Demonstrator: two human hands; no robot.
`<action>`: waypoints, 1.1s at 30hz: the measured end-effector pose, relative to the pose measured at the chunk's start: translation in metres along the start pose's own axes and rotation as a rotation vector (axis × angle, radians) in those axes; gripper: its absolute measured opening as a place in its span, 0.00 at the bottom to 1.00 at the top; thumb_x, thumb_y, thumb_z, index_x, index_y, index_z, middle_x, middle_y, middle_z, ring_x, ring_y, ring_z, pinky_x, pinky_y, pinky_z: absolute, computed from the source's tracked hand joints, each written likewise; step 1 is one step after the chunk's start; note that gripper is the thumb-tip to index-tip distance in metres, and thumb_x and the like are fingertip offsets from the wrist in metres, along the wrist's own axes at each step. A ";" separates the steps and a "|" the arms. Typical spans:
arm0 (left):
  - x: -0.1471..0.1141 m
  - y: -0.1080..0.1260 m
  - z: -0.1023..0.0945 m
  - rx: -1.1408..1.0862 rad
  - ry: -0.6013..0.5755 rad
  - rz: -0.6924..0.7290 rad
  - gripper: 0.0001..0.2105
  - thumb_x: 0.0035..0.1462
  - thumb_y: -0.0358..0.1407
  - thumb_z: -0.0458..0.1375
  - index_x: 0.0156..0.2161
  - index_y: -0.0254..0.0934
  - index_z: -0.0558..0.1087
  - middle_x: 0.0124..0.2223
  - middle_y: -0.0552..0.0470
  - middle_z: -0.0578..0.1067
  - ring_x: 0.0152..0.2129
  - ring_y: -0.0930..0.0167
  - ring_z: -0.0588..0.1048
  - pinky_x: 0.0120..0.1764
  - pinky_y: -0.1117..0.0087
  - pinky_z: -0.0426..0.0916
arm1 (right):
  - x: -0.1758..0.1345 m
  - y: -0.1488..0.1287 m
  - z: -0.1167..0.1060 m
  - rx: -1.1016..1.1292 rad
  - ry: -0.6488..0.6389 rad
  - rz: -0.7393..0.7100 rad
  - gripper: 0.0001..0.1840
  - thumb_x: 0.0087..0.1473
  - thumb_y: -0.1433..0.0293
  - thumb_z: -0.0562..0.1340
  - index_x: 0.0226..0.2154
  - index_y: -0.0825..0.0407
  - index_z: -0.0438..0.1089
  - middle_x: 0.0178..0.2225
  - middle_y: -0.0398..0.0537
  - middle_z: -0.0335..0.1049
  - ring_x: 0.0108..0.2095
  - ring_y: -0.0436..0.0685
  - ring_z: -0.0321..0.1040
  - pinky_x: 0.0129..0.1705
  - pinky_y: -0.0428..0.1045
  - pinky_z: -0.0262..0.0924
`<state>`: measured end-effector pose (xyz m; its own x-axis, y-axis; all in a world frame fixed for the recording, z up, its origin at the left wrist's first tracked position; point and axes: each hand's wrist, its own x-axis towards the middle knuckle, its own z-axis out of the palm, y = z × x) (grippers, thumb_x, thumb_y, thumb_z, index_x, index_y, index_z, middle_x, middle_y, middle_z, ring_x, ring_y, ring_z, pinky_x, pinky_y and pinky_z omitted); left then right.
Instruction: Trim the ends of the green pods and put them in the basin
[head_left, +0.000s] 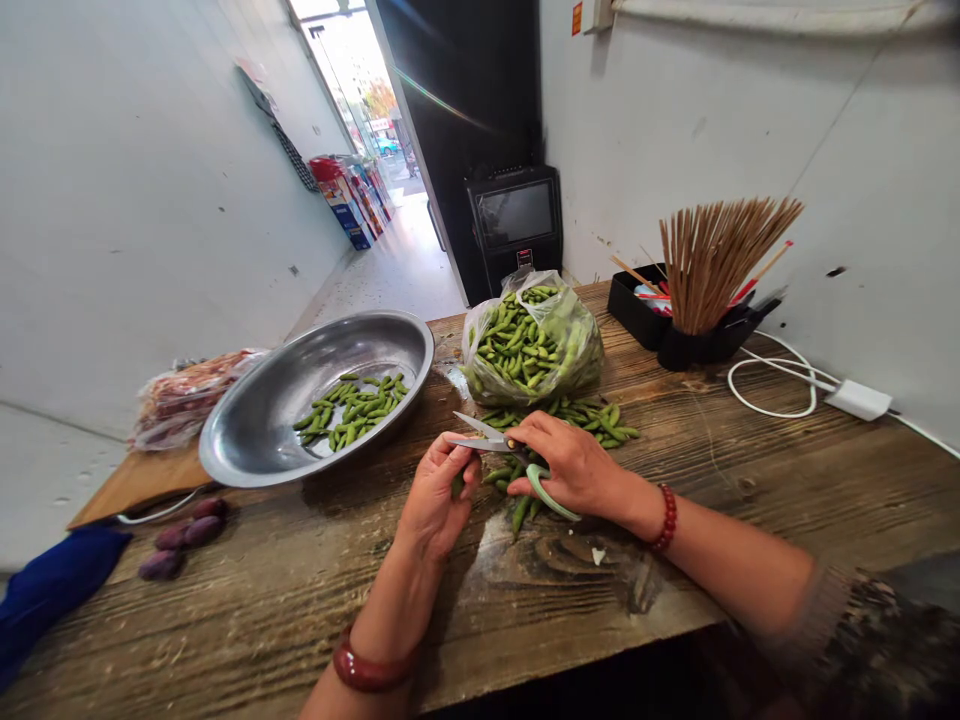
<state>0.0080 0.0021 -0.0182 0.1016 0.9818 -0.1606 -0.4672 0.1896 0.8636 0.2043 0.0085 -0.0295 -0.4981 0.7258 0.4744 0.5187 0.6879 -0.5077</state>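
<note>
My right hand (pixel 564 462) is closed round the green-handled scissors (pixel 491 440), whose blades are spread and point left. The blades reach the fingertips of my left hand (pixel 441 492), which is pinched on a green soybean pod (pixel 457 484), mostly hidden by the fingers. Loose soybean pods (pixel 600 420) lie on the table behind and under my right hand. Behind them stands a clear plastic bag (pixel 577 345) full of pods. A wide metal basin (pixel 255 420) to the left holds some pods on its bottom.
Several purple, roundish items (pixel 184 538) lie left on the wooden table (pixel 300 600), near a blue cloth (pixel 60 590). Beyond are a cutting board (pixel 142 480) and a bagged item (pixel 191 400). At right are bundled sticks (pixel 712 265) in a black holder and a white cable (pixel 772 412).
</note>
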 end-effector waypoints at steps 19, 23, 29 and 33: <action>-0.002 0.003 0.004 -0.008 -0.009 -0.028 0.13 0.43 0.34 0.69 0.30 0.33 0.70 0.24 0.58 0.68 0.15 0.84 0.59 0.17 0.83 0.51 | 0.000 -0.001 -0.001 0.013 -0.001 -0.040 0.24 0.51 0.62 0.68 0.48 0.53 0.65 0.40 0.51 0.66 0.38 0.57 0.66 0.40 0.51 0.64; -0.002 0.004 0.005 0.003 -0.001 -0.030 0.13 0.43 0.33 0.69 0.30 0.32 0.70 0.27 0.56 0.71 0.16 0.83 0.61 0.18 0.83 0.53 | -0.001 0.001 0.000 0.008 0.007 -0.036 0.20 0.53 0.64 0.66 0.48 0.53 0.66 0.39 0.50 0.68 0.38 0.56 0.67 0.40 0.49 0.64; 0.001 0.007 0.000 -0.021 0.060 -0.027 0.10 0.45 0.32 0.66 0.33 0.35 0.70 0.30 0.56 0.71 0.17 0.82 0.62 0.16 0.82 0.53 | 0.001 0.012 0.001 0.027 0.091 0.031 0.22 0.53 0.63 0.67 0.48 0.55 0.66 0.40 0.51 0.68 0.33 0.54 0.66 0.36 0.48 0.64; 0.002 0.011 -0.002 -0.025 0.021 -0.088 0.08 0.48 0.36 0.62 0.27 0.35 0.67 0.28 0.56 0.68 0.19 0.79 0.64 0.18 0.79 0.57 | 0.001 0.013 0.000 0.034 0.124 0.041 0.22 0.52 0.63 0.67 0.47 0.54 0.66 0.39 0.50 0.68 0.31 0.53 0.65 0.34 0.48 0.63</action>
<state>0.0009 0.0062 -0.0100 0.1247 0.9613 -0.2457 -0.4790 0.2752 0.8336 0.2108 0.0187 -0.0354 -0.3862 0.7501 0.5368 0.5117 0.6585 -0.5519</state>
